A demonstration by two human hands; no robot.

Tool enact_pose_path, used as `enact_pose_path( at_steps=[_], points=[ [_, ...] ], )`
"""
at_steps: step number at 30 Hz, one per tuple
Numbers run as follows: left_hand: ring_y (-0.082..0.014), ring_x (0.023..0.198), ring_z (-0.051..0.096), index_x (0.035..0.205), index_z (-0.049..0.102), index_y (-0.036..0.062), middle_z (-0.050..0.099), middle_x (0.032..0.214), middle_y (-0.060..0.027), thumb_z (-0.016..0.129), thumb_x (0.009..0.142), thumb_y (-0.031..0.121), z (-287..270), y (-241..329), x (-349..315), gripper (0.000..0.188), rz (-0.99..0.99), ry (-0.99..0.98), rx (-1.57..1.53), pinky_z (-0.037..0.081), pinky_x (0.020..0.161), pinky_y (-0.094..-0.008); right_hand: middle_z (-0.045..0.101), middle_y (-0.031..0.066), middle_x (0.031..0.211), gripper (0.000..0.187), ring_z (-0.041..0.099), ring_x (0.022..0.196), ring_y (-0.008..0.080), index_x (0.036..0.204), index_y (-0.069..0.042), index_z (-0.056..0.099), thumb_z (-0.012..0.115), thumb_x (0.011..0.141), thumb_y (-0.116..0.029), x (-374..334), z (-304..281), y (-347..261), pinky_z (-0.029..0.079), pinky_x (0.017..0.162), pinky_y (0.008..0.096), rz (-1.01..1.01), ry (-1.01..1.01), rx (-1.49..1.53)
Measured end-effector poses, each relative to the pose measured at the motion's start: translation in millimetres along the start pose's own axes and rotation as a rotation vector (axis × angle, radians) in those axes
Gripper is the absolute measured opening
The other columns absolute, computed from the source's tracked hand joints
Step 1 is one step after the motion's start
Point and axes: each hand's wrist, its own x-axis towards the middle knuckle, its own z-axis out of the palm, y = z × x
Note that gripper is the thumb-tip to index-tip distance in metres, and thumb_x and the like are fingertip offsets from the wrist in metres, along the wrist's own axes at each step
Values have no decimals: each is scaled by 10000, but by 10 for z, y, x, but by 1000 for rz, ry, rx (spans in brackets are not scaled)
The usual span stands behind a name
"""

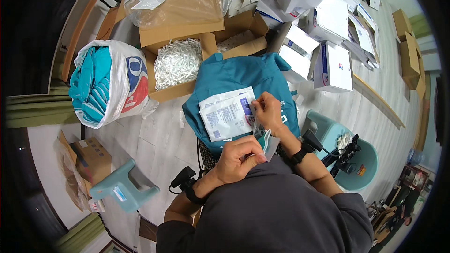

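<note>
My left hand [238, 160] is closed in a pinch on the lower end of a small clear plastic bag [272, 148] with something teal and white inside. The fingers of my right hand [268, 111] are pinched together just above, on what looks like a thin clear strip of the same bag. Beneath both hands, a teal cloth bag [215, 72] is spread over my lap. White printed packets [226, 118] lie on it in a small overlapping stack, beside my right fingers.
A white sack [123, 86] full of teal pieces stands at the left. Ahead are a carton of shredded paper [178, 63] and a carton of plastic-wrapped packets [183, 16]. White boxes [333, 68] pile up at far right. Stools [124, 185] and a teal tub [368, 168] flank me.
</note>
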Motion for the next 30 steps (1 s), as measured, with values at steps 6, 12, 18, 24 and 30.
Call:
enact_pose_path(
  at_steps=[6,12,18,24,30],
  points=[
    [-33,668,430,713,562,-8,503,649,-22,608,889,149,-193,-247,180,240,-307,93,137,352,567,-235,604,134,661,171,614,573,212,783,-1,538,659,849,-102,-13,-58,76,460,520,324,56,5,136],
    [-224,705,614,860,662,26,619,801,-97,673,820,163,-333,-1036,619,144,-134,464,941,476,653,-352,575,21,658,137,563,570,91,864,-29,529,593,926,-133,-7,-57,28,448,496,237,429,-130,805],
    [-274,790,636,896,687,40,630,884,-101,707,783,160,-248,-992,665,167,-330,230,841,486,685,-388,593,-1,699,300,547,651,54,1043,4,626,721,837,-192,-65,-78,46,425,542,202,433,-17,602],
    [-269,698,594,811,652,8,597,818,-106,706,776,126,-317,-819,608,135,96,172,892,465,641,-374,664,35,746,227,574,668,51,864,20,686,718,839,-204,-7,-275,-121,446,559,206,435,-378,631],
    [-312,719,579,810,627,18,572,823,-145,703,768,96,-377,-703,627,117,-128,65,576,455,616,-401,596,7,614,215,499,574,33,725,-5,642,703,833,-180,-24,-308,-353,393,488,223,269,-265,478]
  ],
)
